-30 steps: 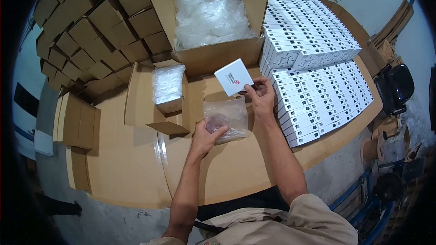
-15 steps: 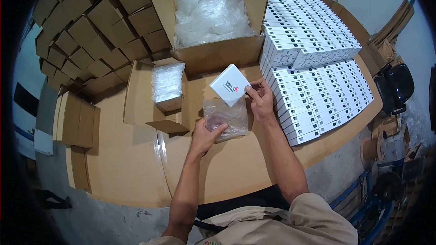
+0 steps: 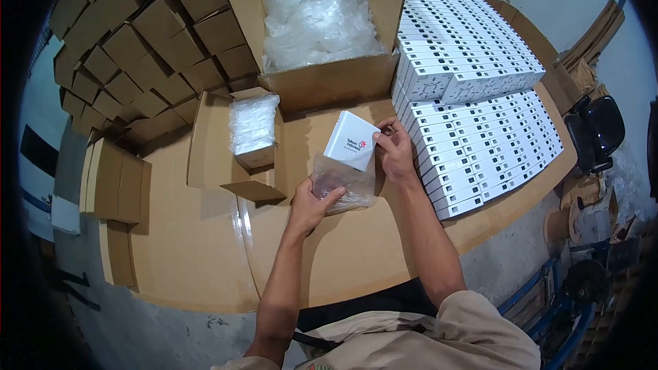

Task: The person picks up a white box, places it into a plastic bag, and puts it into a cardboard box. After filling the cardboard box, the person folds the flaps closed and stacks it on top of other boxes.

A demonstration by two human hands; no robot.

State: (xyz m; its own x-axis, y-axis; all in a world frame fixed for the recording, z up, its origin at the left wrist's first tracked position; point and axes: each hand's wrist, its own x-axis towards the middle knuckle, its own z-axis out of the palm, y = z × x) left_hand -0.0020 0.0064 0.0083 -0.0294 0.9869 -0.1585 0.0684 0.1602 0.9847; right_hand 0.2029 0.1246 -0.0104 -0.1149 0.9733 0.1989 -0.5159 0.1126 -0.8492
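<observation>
My right hand (image 3: 396, 153) pinches the right corner of a flat white box (image 3: 351, 140) with a printed logo on its face. The box's lower end sits at the mouth of a clear plastic bag (image 3: 351, 188), partly inside it. My left hand (image 3: 313, 207) grips the bag from the left, thumb on top; its other fingers are hidden beneath. Just left of the bag, an open cardboard carton (image 3: 264, 188) holds a stack of white packs wrapped in clear plastic (image 3: 252, 123).
A large carton (image 3: 329, 85) full of clear bags (image 3: 319, 24) stands behind. Rows of white boxes (image 3: 480, 144) are stacked on the right. Brown cartons (image 3: 147, 41) pile up at the back left, and more (image 3: 113, 181) stand along the table's left edge.
The white box has turned more upright and come down towards me, its lower end now in the bag's mouth. My left hand has stayed nearly in place.
</observation>
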